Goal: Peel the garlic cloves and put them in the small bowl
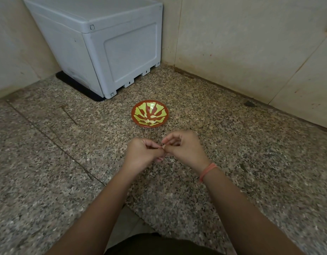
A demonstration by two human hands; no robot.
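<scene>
Your left hand [143, 153] and right hand [184, 148] both pinch one garlic clove [164, 145] — small bowl [149, 113] just beyond, nearer the left.

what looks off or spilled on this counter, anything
Nothing spilled or askew: the small bowl sits level with peeled cloves inside. Only a dark blotch on the counter near the right-hand wall looks odd, like a stain.

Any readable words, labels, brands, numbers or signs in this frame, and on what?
No words, brands or numbers are readable.
Grey box: two small arrow marks on its bottom tabs, no lettering.
Small bowl: painted pattern only.
Left hand and right hand pinching the garlic clove: no text.
</scene>
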